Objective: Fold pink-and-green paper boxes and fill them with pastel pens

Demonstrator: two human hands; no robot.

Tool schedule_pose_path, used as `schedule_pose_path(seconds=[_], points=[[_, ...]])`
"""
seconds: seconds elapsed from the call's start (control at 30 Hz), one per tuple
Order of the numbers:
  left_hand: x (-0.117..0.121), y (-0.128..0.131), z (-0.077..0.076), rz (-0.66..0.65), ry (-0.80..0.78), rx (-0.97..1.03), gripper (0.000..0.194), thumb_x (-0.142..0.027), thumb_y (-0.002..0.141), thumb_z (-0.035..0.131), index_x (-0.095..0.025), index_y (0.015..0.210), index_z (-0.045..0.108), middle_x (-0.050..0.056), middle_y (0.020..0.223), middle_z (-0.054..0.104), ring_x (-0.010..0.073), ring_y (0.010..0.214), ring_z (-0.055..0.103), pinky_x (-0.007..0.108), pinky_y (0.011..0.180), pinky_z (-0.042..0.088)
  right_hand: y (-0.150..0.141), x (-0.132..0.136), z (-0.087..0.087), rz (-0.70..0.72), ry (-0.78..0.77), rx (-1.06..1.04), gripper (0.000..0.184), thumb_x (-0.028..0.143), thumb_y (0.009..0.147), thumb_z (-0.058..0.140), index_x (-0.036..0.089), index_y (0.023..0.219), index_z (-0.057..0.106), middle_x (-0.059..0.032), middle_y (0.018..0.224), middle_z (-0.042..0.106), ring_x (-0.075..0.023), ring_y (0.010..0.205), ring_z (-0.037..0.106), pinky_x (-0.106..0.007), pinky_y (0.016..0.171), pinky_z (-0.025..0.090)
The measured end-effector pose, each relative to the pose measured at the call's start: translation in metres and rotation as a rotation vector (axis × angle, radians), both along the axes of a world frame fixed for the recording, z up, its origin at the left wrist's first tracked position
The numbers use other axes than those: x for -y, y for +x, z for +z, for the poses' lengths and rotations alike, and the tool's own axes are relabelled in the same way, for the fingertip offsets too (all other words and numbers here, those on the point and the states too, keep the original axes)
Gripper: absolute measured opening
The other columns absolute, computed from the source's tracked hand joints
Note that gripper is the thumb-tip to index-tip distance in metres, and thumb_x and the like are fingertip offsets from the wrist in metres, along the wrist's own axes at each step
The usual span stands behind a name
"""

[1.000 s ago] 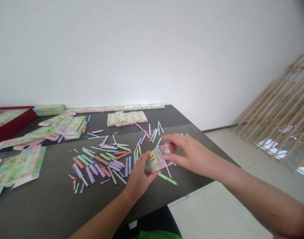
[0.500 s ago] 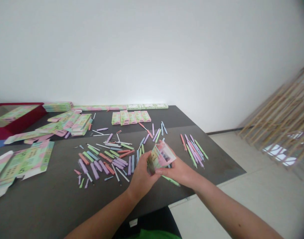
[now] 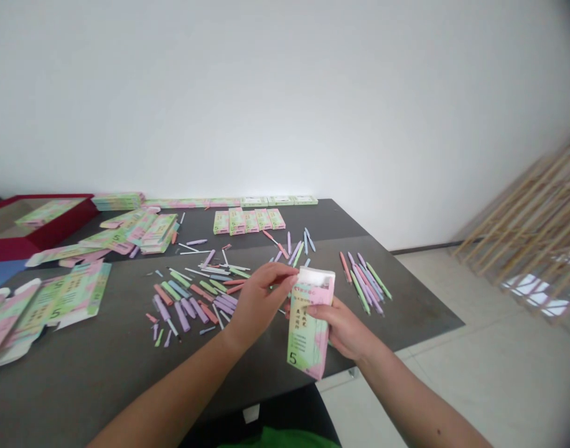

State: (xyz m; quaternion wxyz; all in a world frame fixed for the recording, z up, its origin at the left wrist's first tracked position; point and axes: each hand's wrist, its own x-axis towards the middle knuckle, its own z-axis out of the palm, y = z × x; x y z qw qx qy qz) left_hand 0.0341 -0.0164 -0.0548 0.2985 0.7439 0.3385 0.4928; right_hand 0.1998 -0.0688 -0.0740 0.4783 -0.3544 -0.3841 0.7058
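A green and pink pen box (image 3: 306, 339), marked with a 5, stands upright before me with its top end unclosed and a white flap showing. My right hand (image 3: 343, 330) grips it from the right, thumb across the printed front and the other fingers mostly hidden behind. My left hand (image 3: 261, 302) is closed in a pinch at the upper left edge, by the flap. Left of my hands lie many loose pen parts, among them purple barrels (image 3: 182, 314) and white refills (image 3: 214, 270). Assembled pens (image 3: 366, 283) in several colours lie in a group to the right.
Closed boxes (image 3: 250, 221) stand in a row farther back, with more boxes (image 3: 280, 200) along the wall. Flat unfolded cartons (image 3: 74, 292) lie on the left. A red tray (image 3: 56, 224) sits at the far left. The dark table (image 3: 420, 317) ends at the right.
The box has turned from tilted, with its open end facing me, to upright with its printed front showing. My left hand has shifted from its side to the top edge.
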Motion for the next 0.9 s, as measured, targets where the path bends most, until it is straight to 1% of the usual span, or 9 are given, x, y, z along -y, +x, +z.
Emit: schedule_pose_path(seconds=[0.13, 0.2, 0.27, 0.37, 0.47, 0.57, 0.67, 0.77, 0.9], points=[[0.006, 0.004, -0.004, -0.069, -0.006, -0.027, 0.014, -0.024, 0.086, 0.058, -0.020, 0.078, 0.069, 0.005, 0.091, 0.064, 0.0171, 0.089, 0.061, 0.030, 0.084, 0.049, -0.001, 0.004, 0.002, 0.083, -0.085, -0.073, 0.031, 0.019, 0.065, 0.067, 0.015, 0.096, 0.068, -0.0066, 0.087, 0.072, -0.0204, 0.080, 0.068, -0.036, 0.083, 0.050], [0.009, 0.005, -0.009, -0.073, -0.175, 0.079, 0.013, -0.027, 0.084, 0.062, -0.019, 0.076, 0.068, 0.005, 0.098, 0.062, 0.0158, 0.085, 0.061, 0.029, 0.079, 0.051, 0.000, 0.004, 0.001, 0.116, -0.105, -0.085, 0.034, 0.019, 0.063, 0.066, 0.014, 0.097, 0.066, -0.0069, 0.089, 0.071, -0.0204, 0.080, 0.068, -0.035, 0.080, 0.051], [0.013, 0.006, -0.010, -0.117, -0.439, 0.257, 0.016, -0.032, 0.080, 0.066, -0.020, 0.090, 0.066, 0.004, 0.099, 0.061, 0.0119, 0.070, 0.060, 0.025, 0.063, 0.051, 0.001, 0.004, -0.002, 0.154, -0.095, -0.110, 0.036, 0.020, 0.063, 0.064, 0.014, 0.099, 0.065, -0.0074, 0.090, 0.070, -0.0205, 0.080, 0.067, -0.034, 0.078, 0.051], [0.020, 0.007, -0.006, -0.326, -0.806, 0.385, 0.047, -0.040, 0.081, 0.064, -0.021, 0.123, 0.053, 0.000, 0.079, 0.063, 0.0080, 0.046, 0.052, 0.021, 0.042, 0.044, 0.003, 0.004, -0.006, 0.251, -0.075, -0.152, 0.039, 0.023, 0.064, 0.064, 0.012, 0.102, 0.064, -0.0084, 0.091, 0.069, -0.0206, 0.078, 0.067, -0.033, 0.074, 0.052], [0.026, 0.004, -0.007, -0.431, -0.932, 0.338, 0.051, -0.043, 0.083, 0.063, -0.015, 0.124, 0.057, -0.001, 0.061, 0.059, 0.0094, 0.041, 0.049, 0.020, 0.038, 0.040, 0.000, 0.009, -0.010, 0.285, -0.110, -0.141, 0.038, 0.031, 0.070, 0.065, 0.010, 0.101, 0.062, -0.0107, 0.092, 0.068, -0.0213, 0.075, 0.067, -0.032, 0.069, 0.053], [0.032, -0.001, -0.017, -0.272, -0.939, 0.381, 0.042, -0.039, 0.079, 0.069, -0.015, 0.112, 0.067, 0.002, 0.071, 0.065, 0.0125, 0.059, 0.057, 0.019, 0.044, 0.041, -0.009, 0.018, -0.018, 0.089, -0.129, -0.052, 0.045, 0.042, 0.079, 0.064, 0.017, 0.114, 0.052, -0.0071, 0.093, 0.066, -0.0191, 0.070, 0.067, -0.031, 0.064, 0.052], [0.038, -0.004, -0.031, -0.125, -0.919, 0.419, 0.033, -0.034, 0.076, 0.072, -0.016, 0.103, 0.072, 0.005, 0.089, 0.071, 0.0162, 0.083, 0.062, 0.022, 0.066, 0.048, -0.020, 0.030, -0.032, -0.171, 0.012, 0.144, 0.059, 0.045, 0.082, 0.064, 0.027, 0.130, 0.033, -0.0042, 0.100, 0.064, -0.0185, 0.079, 0.066, -0.033, 0.072, 0.053], [0.043, -0.005, -0.040, -0.094, -0.936, 0.430, 0.030, -0.034, 0.075, 0.073, -0.017, 0.100, 0.073, 0.005, 0.093, 0.073, 0.0184, 0.090, 0.063, 0.026, 0.078, 0.047, -0.027, 0.039, -0.050, -0.326, 0.170, 0.411, 0.063, 0.045, 0.086, 0.059, 0.027, 0.136, 0.025, -0.0074, 0.113, 0.060, -0.0209, 0.097, 0.062, -0.037, 0.086, 0.051], [0.045, -0.005, -0.040, -0.119, -0.997, 0.465, 0.029, -0.033, 0.073, 0.075, -0.017, 0.097, 0.073, 0.005, 0.089, 0.073, 0.0168, 0.084, 0.063, 0.026, 0.076, 0.047, -0.032, 0.048, -0.069, -0.425, 0.277, 0.566, 0.055, 0.043, 0.089, 0.054, 0.027, 0.135, 0.028, -0.0078, 0.112, 0.061, -0.0220, 0.098, 0.062, -0.039, 0.088, 0.051]])
